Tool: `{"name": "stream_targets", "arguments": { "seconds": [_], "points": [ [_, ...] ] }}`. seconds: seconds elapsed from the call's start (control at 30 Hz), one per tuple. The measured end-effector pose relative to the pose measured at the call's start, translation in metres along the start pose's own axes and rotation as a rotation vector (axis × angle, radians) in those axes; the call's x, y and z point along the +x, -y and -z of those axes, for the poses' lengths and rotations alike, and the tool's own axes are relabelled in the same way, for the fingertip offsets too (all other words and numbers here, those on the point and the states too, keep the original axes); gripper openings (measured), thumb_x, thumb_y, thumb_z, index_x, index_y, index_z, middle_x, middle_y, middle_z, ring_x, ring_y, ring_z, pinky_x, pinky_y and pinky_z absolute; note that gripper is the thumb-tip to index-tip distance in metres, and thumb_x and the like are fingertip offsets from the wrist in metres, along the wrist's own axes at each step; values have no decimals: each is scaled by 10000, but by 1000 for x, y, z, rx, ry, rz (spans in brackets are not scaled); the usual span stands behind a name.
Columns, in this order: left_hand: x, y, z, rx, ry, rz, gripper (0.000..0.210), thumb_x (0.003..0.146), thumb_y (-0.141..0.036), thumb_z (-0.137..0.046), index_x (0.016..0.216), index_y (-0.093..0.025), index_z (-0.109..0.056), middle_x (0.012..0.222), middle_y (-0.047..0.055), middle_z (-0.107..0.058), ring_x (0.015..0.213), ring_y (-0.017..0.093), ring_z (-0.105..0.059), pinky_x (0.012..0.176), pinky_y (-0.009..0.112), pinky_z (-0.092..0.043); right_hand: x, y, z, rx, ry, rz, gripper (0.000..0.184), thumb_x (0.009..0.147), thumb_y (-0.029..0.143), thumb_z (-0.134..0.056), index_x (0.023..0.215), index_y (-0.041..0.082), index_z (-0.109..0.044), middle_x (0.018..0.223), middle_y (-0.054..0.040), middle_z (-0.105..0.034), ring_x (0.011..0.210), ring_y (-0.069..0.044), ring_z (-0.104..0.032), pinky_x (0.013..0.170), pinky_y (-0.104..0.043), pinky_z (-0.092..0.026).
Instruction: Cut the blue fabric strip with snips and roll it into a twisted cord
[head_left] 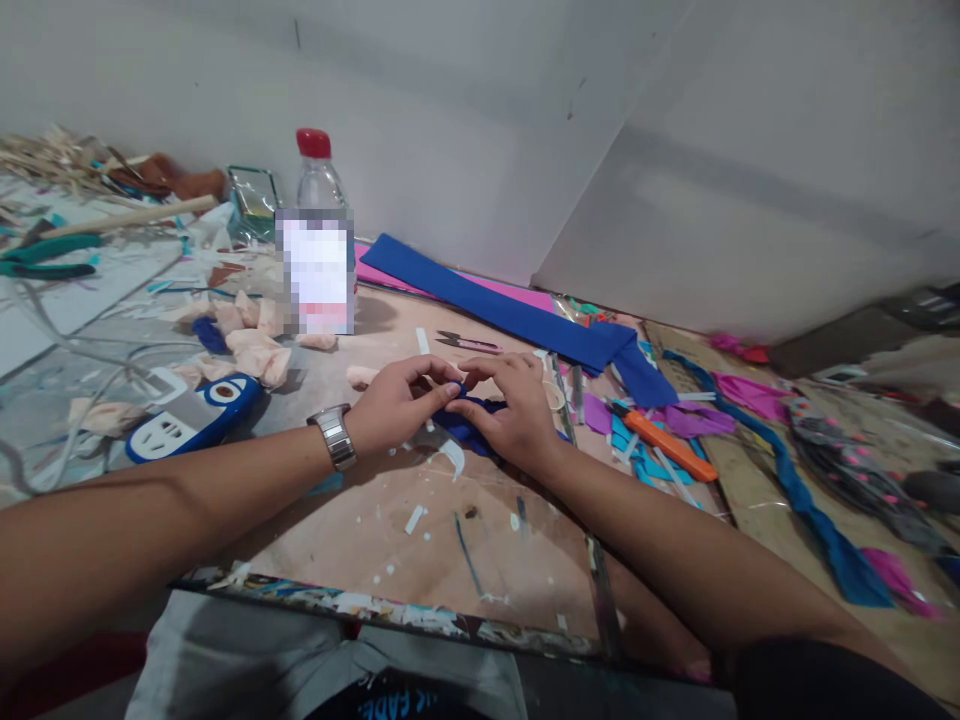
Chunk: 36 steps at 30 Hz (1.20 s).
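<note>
Close together over the middle of the table, both my hands pinch one dark blue piece of fabric [472, 432]. My left hand [397, 403], with a metal watch at the wrist, grips it between thumb and fingers. From the other side my right hand [517, 405] holds the same fabric, thumb and fingertips meeting the left ones. Part of the cloth hangs below the fingers; the rest is hidden behind them. Just beyond the hands lie small thread snips [471, 344]. A long blue fabric strip [495, 315] stretches along the back, folded at its right end.
A red-capped bottle [315, 180] stands at the back left. Near my left forearm are a blue-and-white power strip [193, 415] and peach fabric bits [259, 355]. Green-handled pliers [52, 255] lie far left. An orange utility knife [667, 445] and colored scraps are on the right.
</note>
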<state>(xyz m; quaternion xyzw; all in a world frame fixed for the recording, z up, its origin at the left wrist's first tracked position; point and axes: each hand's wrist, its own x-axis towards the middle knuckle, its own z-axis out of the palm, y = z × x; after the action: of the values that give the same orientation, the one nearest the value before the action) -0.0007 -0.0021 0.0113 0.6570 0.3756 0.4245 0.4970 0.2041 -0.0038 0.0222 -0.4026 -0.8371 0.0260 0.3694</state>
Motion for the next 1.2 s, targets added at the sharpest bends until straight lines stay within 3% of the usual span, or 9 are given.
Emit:
{"name": "stream_targets", "arguments": {
  "seconds": [0.2,0.47,0.63,1.2],
  "points": [
    [1,-3,-1,-32,-46,37,260,940,-422,-677,1008,-171,-678,985,82,-723,812,153,-655,610,231,-509,2,2,1,-34,53,-29,365,896,463,-780,1184,267,-672,1015,-43,-785,1023,-281,-674,1011,-483,-351],
    [4,3,-2,-140,-108,106,342,940,-449,-667,1159,-186,-681,1011,73,-727,649,114,-627,469,193,-486,1,4,2,-77,42,-46,244,933,354,-738,1154,266,-684,1061,-54,-799,1037,-288,-678,999,-497,-363],
    [3,-4,-1,-104,-103,140,280,950,-398,-656,1109,-173,-706,859,56,-718,611,119,-614,456,195,-461,1,5,3,-91,22,-35,105,955,331,-717,1036,265,-712,1054,-32,-812,1031,-274,-682,985,-492,-353],
    [1,-2,-1,-82,-42,65,221,980,-380,-586,1067,-193,-667,921,34,-663,600,92,-549,492,195,-472,2,7,4,-31,-1,-3,24,927,268,-678,945,255,-688,934,-20,-799,907,-243,-700,982,-481,-368]
  ]
}}
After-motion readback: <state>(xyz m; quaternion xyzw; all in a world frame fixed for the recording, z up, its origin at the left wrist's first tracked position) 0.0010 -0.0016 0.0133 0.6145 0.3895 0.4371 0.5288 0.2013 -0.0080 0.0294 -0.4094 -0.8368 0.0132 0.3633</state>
